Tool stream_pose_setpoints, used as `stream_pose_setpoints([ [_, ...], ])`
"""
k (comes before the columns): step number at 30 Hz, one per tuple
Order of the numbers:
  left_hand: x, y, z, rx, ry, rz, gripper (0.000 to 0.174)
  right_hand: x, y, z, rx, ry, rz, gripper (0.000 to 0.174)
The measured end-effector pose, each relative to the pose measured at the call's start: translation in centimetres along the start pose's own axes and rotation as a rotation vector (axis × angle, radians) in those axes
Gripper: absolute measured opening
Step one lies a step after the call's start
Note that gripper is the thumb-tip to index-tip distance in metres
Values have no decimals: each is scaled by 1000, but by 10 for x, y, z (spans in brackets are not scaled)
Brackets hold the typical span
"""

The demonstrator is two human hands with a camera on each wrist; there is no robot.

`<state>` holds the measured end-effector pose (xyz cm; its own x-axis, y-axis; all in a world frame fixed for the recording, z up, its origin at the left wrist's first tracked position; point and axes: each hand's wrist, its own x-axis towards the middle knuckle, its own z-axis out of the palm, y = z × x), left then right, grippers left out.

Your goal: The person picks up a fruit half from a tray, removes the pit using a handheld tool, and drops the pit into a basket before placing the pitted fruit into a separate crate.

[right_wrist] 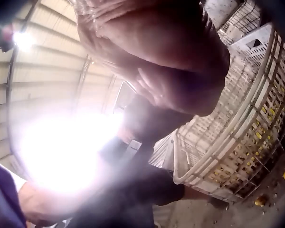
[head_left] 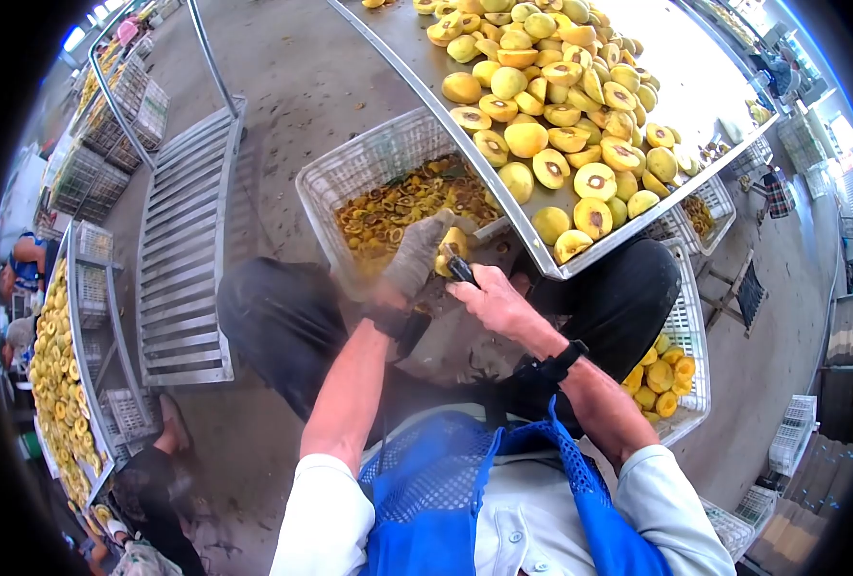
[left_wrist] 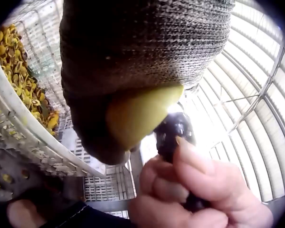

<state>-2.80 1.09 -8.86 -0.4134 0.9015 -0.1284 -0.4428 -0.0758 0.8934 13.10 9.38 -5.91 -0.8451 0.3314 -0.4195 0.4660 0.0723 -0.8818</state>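
Note:
The gloved left hand (head_left: pixel 417 253) holds a yellow fruit half (head_left: pixel 450 246) over the near edge of a white crate (head_left: pixel 316 197) with peelings and pits in it. In the left wrist view the grey knit glove (left_wrist: pixel 147 47) wraps round the fruit (left_wrist: pixel 142 114). The bare right hand (head_left: pixel 496 300) grips a black-handled tool (head_left: pixel 462 271) whose end is at the fruit. Thumb and curled fingers of the right hand (left_wrist: pixel 199 190) close on the black handle (left_wrist: pixel 173 133); the tool's tip is hidden. The right wrist view shows the right hand (right_wrist: pixel 156 52) large and dim, its tool hidden.
A metal-edged table (head_left: pixel 532 235) with many halved fruits (head_left: pixel 594 182) stands ahead, close above the right knee. A crate of orange fruit pieces (head_left: pixel 662 379) is by the right leg. At the left are a slatted metal cart (head_left: pixel 185 259) and another fruit-covered table (head_left: pixel 79 374).

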Motion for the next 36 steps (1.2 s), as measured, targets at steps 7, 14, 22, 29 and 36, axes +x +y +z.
stream_pose_setpoints([
  [7, 14, -23, -13, 200, 171, 42, 56, 3, 6, 7, -341, 224, -271, 28],
  [14, 17, -20, 5, 152, 504, 7, 55, 10, 12, 15, -464, 339, -365, 20],
  [22, 45, -45, -31, 12, 813, -218, 59, 22, -16, 17, -876, 307, -254, 36],
  [29, 55, -53, -51, -491, 743, -272, 73, 44, -2, 19, -906, 355, -356, 38],
  [36, 36, -3, -42, -285, 869, -138, 56, 75, 42, 6, -804, 412, -376, 21],
])
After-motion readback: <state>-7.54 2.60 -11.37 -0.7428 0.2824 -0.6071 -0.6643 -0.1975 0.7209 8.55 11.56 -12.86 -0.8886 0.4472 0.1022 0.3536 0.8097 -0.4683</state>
